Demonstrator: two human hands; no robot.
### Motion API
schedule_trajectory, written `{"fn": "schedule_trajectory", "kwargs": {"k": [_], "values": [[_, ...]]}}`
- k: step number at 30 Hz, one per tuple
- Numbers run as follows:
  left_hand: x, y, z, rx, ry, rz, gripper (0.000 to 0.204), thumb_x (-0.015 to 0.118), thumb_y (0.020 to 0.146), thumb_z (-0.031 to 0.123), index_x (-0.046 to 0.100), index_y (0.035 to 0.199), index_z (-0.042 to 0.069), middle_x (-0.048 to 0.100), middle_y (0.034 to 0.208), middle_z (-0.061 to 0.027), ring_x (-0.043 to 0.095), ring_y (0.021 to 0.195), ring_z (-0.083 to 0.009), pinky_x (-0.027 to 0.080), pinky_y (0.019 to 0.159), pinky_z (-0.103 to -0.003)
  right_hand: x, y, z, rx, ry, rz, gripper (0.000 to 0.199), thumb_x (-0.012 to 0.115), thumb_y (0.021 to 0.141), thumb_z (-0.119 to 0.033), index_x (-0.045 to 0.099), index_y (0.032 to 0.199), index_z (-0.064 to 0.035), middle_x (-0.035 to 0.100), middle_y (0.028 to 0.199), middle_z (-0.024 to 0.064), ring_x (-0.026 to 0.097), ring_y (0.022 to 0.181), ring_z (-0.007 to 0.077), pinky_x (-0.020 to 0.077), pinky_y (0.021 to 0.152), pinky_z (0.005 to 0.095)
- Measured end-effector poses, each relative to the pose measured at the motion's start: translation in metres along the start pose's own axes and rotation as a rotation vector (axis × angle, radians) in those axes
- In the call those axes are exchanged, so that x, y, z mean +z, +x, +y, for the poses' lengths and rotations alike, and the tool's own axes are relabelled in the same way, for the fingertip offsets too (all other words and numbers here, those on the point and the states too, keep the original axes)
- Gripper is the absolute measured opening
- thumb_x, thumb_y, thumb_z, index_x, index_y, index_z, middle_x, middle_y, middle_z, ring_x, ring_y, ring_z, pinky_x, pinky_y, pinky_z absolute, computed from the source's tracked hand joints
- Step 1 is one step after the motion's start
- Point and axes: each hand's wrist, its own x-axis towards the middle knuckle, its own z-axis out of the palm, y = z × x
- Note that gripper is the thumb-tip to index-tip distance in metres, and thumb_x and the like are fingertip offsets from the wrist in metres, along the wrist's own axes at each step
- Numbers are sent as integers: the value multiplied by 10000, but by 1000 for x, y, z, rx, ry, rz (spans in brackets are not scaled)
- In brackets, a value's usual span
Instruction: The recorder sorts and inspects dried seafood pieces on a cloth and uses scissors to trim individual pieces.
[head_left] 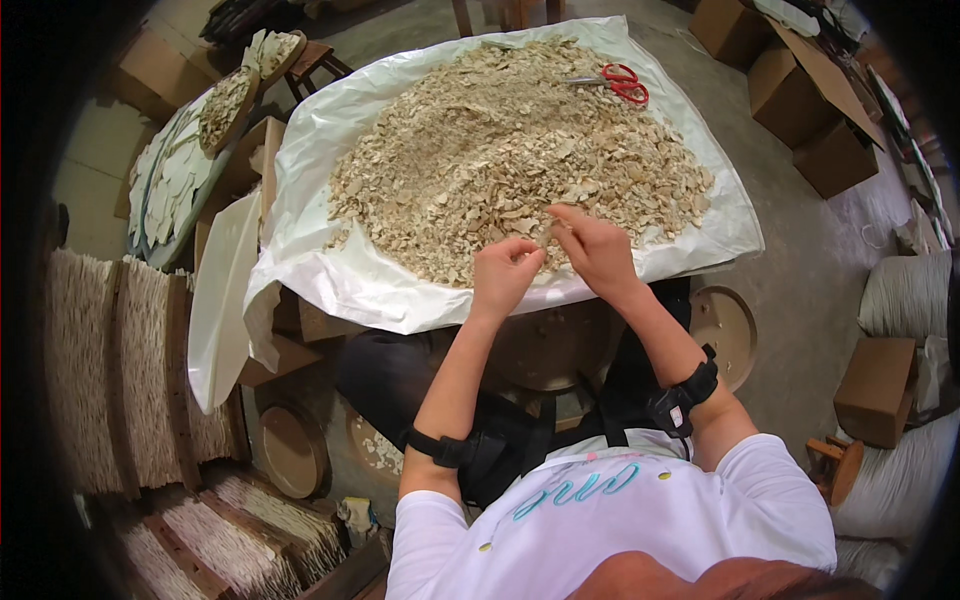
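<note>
A wide heap of dry, pale tan flakes (480,150) is spread over a white plastic sheet (340,290) in front of me. At the heap's near edge my left hand (507,275) is closed, thumb and forefinger pinched together. Just to its right, my right hand (597,250) bends its fingers toward the left fingertips, also in a pinch. Something small and pale seems to lie between the two hands, too small to make out among the flakes. Scissors with red handles (625,83) rest on the heap's far right part.
At far left, a round tray of flakes (226,108) sits above stacked pale sheets (170,190). Densely packed rows of thin pale pieces (80,370) stand at left. Cardboard boxes (800,100) are at far right, with white rolls (905,295) below. Round trays (725,335) lie under the sheet's edge.
</note>
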Motion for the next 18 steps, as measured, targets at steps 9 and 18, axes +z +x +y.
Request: {"fn": "schedule_trajectory", "kwargs": {"k": [9,18], "values": [[-5,2,19,-293,-438,63,176,633,779,192,618,822,21,412,508,66,294,387,-25,212,357,-188,-6,2,6,397,469,-206,160,584,778,-214,619,798,-59,525,575,-13,446,486,59,355,437,204],[7,-2,16,-318,-541,37,220,637,772,164,528,603,73,355,482,71,275,385,-26,210,358,-193,14,-16,23,591,717,-192,169,604,762,-193,617,787,-26,536,613,-30,436,526,27,329,448,178]]}}
